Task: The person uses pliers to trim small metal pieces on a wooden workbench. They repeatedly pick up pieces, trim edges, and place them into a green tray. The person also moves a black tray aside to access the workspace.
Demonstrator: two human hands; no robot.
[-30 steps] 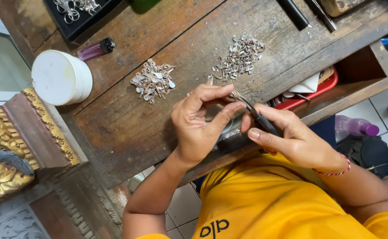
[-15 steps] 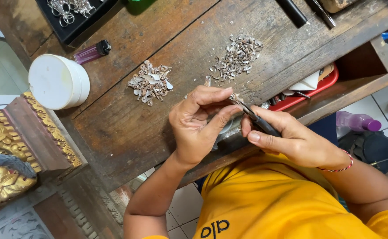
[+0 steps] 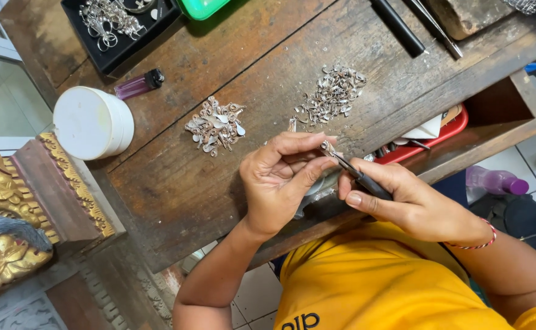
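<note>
My left hand point(image 3: 283, 180) hovers over the near edge of a worn wooden workbench point(image 3: 176, 189), its fingertips pinched around a tiny silver piece point(image 3: 325, 146). My right hand point(image 3: 411, 201) grips a dark-handled slim tool point(image 3: 359, 177) whose tip meets that piece between the left fingers. Two heaps of small silver findings lie just beyond the hands: one heap point(image 3: 216, 125) to the left, another heap point(image 3: 332, 95) further right.
A white round lidded tub point(image 3: 90, 122) and a purple lighter point(image 3: 138, 84) lie at the left. A black tray point(image 3: 121, 27) with silver rings sits at the back. A red tray point(image 3: 445, 131) rests in a side shelf. A gilded carved stand point(image 3: 11, 214) is at far left.
Both hands stay together at the bench edge, holding the piece and the tool. They have shifted only slightly; the heaps have not moved.
</note>
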